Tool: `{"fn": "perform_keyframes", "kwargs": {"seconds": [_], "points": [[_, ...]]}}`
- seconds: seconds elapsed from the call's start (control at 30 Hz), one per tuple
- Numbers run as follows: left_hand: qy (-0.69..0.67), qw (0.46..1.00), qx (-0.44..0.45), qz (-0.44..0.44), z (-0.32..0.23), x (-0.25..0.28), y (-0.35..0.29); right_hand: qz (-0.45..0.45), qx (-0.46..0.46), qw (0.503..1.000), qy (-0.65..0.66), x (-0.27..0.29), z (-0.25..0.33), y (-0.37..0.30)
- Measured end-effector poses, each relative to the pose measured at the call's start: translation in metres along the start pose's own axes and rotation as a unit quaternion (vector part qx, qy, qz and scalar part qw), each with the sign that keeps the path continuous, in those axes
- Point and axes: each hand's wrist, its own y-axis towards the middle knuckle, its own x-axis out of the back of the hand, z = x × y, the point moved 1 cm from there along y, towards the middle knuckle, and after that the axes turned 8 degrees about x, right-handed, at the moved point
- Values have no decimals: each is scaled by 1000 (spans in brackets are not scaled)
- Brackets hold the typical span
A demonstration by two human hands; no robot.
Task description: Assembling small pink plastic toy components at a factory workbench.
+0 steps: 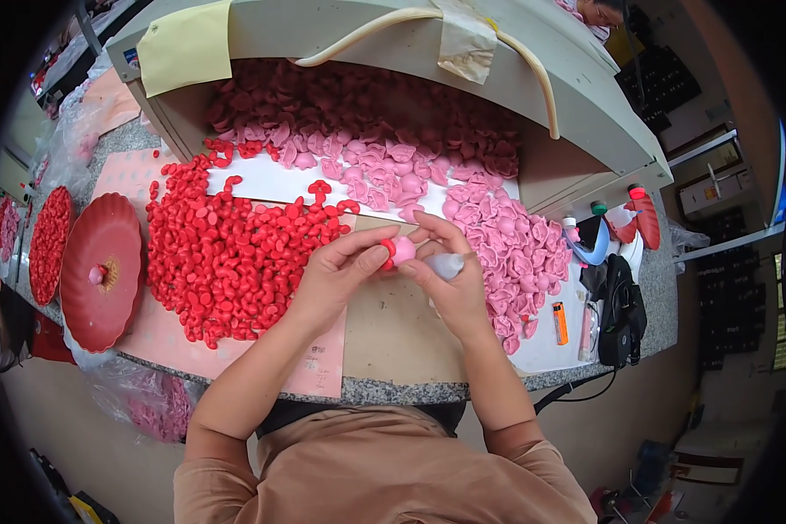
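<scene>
Above the brown board, my two hands meet around a small rounded pink plastic piece. My left hand pinches a small red plastic piece against its left side. Fingers of my right hand are closed around a small translucent white squeeze bottle, and its fingertips also reach the pink piece. The bottle's tip is hidden by my fingers. A heap of glossy red pieces lies left of my hands. To the right spreads a heap of pink cupped pieces.
A grey hood arches over more pink pieces at the back. On the left stands a red scalloped dish. An orange lighter, a black pouch and a blue container are at the right.
</scene>
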Motion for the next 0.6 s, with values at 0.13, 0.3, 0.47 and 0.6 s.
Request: {"fn": "perform_keyframes", "kwargs": {"seconds": [0.13, 0.3, 0.47, 0.6], "points": [[107, 986, -131, 6, -1, -2, 1, 36, -92, 995, 29, 4, -3, -1], [106, 988, -104, 41, -6, -4, -2, 93, 62, 985, -134, 8, -3, 2], [135, 981, -132, 52, -5, -1, -3, 100, 96, 975, -176, 6, 2, 0], [171, 971, -157, 49, 0, 2, -3, 96, 109, 972, -183, 5, 6, -1]]}}
